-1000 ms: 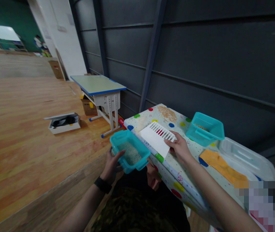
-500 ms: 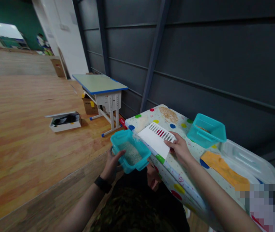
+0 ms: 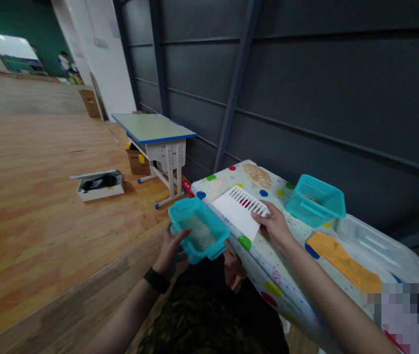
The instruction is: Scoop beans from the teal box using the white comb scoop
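Observation:
My left hand (image 3: 170,250) grips a teal plastic tub (image 3: 197,232) half full of white rice, held just off the near edge of the spotted table (image 3: 268,255). My right hand (image 3: 275,225) pinches the corner of a white slotted scraper (image 3: 239,209) lying flat on the tablecloth beside the tub. A thin patch of white rice (image 3: 219,186) lies past the scraper, and a pile of brown grain (image 3: 255,173) sits at the far end of the table.
A second teal tub (image 3: 314,200) holding brown grain stands right of the scraper. An orange cloth (image 3: 338,258) and a clear plastic lid (image 3: 375,241) lie further right. A blue-edged desk (image 3: 154,129) and an open white box (image 3: 101,186) stand on the wooden floor.
The scraper has shifted slightly along the table edge by the tub. Both hands keep their grips, and the view has drifted a little.

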